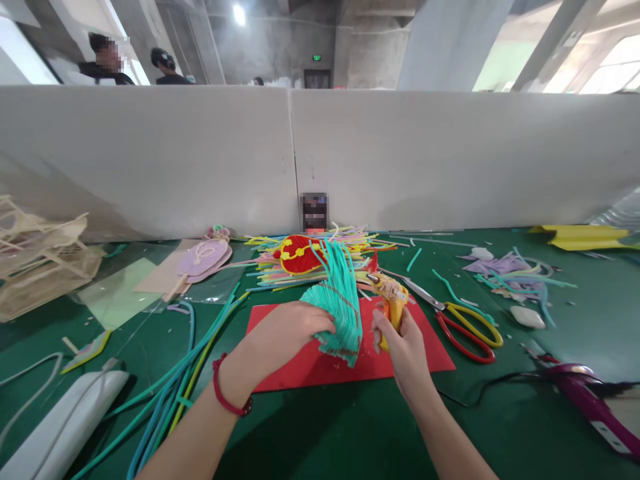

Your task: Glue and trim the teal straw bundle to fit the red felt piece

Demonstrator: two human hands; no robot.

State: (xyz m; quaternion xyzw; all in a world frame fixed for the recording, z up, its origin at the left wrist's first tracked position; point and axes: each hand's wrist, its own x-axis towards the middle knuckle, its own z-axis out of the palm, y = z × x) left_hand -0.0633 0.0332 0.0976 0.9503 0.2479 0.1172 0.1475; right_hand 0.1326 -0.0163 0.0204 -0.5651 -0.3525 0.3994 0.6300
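Over a red sheet (310, 363) my left hand (297, 327) grips a bundle of turquoise pipe cleaners (337, 313), laid side by side and fanning out at the top. The hand's fingers are closed on the bundle's left side. My right hand (403, 337) is wrapped round a yellow glue gun (393, 297). Its nozzle points up and left, close to the bundle's right edge. Behind the bundle, a red oval piece with yellow trim (300, 255) rests on a pile of coloured pipe cleaners (270, 277).
Scissors with red and yellow handles (467, 327) lie right of the red sheet. A purple corded tool (585, 400) is at the lower right, near scraps (505, 270). Long pipe cleaners (187, 373), a white device (75, 420) and a wooden frame (45, 260) stand left. A grey partition (200, 160) rises behind.
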